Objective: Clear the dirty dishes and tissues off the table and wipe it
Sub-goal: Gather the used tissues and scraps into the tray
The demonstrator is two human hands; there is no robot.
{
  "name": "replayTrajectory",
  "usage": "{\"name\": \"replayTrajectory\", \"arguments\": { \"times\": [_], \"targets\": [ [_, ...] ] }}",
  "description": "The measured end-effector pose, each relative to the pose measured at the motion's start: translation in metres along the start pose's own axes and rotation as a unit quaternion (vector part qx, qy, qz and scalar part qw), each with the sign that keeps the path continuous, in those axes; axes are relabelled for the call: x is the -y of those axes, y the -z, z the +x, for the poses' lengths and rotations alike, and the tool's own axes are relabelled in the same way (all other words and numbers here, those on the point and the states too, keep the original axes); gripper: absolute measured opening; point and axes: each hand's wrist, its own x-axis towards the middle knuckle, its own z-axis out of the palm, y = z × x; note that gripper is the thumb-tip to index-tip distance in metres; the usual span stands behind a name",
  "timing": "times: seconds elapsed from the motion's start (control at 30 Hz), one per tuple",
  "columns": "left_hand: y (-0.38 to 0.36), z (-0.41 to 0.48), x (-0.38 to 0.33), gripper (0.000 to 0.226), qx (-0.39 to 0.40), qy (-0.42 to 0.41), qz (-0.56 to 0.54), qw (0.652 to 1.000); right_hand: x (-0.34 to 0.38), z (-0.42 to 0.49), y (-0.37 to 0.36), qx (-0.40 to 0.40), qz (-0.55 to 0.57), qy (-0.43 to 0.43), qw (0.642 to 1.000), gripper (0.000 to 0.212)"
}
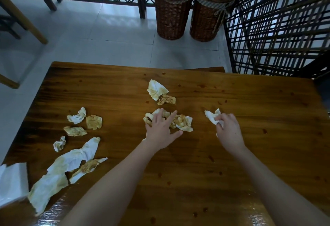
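Left hand (160, 129), fingers spread flat, pins a heap of stained tissues (180, 121) mid-desk (250, 118) for gathering; right hand (228, 129) pinches one crumpled tissue (211, 115). More tissues (78, 124) lie scattered leftward.

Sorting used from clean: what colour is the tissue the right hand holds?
Mostly white tissue, pinched by the right hand; head view shows it best.

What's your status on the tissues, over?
Left hand spread on centre tissue pile. Right hand pinching single tissue. More soiled tissues scattered left, sauce spots on table. Nothing blocking.
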Motion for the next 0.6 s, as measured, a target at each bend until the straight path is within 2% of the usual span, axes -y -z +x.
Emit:
{"name": "replayTrajectory", "arguments": {
  "times": [0.1,0.23,0.43,0.6],
  "targets": [
    [-0.007,0.008,-0.008,0.077,0.010,-0.019,0.030,0.999,-0.013,-0.010,0.003,0.005,0.000,-0.027,1.000,0.026],
    [-0.013,0.015,-0.013,0.067,0.013,-0.003,0.043,0.999,-0.024,-0.019,0.007,0.006,-0.012,-0.037,0.999,0.026],
    [-0.019,0.014,-0.024,0.028,-0.076,-0.007,0.011,0.997,-0.037,-0.032,0.010,0.002,-0.012,-0.062,0.998,0.025],
    [-0.016,0.011,-0.025,0.012,-0.110,-0.057,0.011,0.992,-0.046,-0.045,0.014,-0.002,-0.010,-0.075,0.997,0.026]
  ]
}}
